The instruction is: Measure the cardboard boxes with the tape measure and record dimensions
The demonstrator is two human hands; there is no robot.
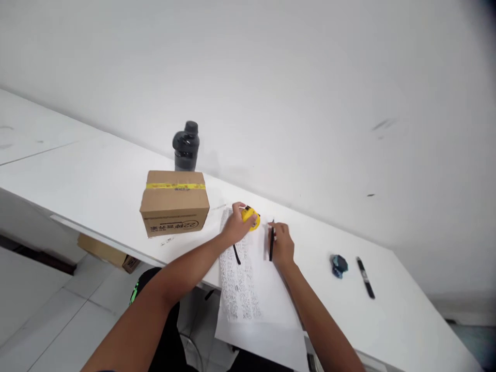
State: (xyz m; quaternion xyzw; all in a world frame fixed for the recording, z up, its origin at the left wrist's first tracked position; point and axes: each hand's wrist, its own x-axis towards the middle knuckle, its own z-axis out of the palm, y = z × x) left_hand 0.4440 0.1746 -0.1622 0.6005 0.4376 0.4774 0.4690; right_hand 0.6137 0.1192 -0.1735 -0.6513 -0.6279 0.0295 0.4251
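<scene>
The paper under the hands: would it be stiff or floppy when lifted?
The paper is probably floppy, as it looks thin. Pulled toward its near end, it may droop further and slip, since that end overhangs the table.

Two hands (234, 227) (282, 244), one tape measure (250, 218), one pen (272, 246), one marker (365, 277), two boxes (176, 204) (101, 251), one bottle (186, 147)

Yellow tape measure (248, 214) near black pen (272, 247)
</scene>
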